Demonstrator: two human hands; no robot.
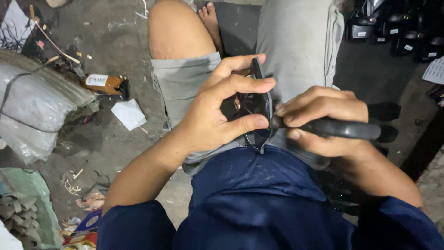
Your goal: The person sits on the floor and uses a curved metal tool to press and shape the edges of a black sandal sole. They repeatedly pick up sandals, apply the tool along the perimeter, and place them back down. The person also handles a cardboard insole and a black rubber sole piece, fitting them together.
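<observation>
Both my hands work a thin black piece over my lap.

I sit over a littered concrete floor [115, 46], grey shorts [185, 83] under my hands. My left hand [217, 115] has its fingers curled around the black piece [263, 104], held edge-up. My right hand [323, 120] wraps its fingers tight on a black tool handle [351, 129], its tip touching the piece.

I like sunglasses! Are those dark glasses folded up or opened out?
Cannot tell. The left hand covers most of the dark glasses; the right hand grips a black handle.
</observation>
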